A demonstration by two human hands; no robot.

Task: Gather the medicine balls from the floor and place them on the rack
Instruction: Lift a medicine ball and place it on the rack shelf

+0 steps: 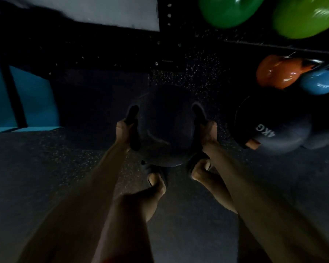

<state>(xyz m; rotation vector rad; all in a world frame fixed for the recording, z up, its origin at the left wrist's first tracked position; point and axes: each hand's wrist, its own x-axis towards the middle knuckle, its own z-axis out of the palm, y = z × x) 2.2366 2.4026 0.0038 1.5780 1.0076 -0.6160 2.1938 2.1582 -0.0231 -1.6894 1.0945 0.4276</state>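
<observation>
A dark medicine ball [165, 128] lies low over the speckled black floor, just ahead of my feet. My left hand [124, 130] grips its left side and my right hand [206, 130] grips its right side, the fingers dark and hard to make out against the ball. A second black ball marked 4KG [277, 130] rests to the right. The rack's black upright [168, 16] stands at the top, and two green balls [232, 10] sit on its upper right shelf. The whole view is dim and blurred.
An orange ball [275, 73] and a blue ball [321, 82] sit low at the right beside the 4KG ball. Teal padding [32, 99] with a black post lies at the left. My two feet [156, 181] stand right behind the held ball.
</observation>
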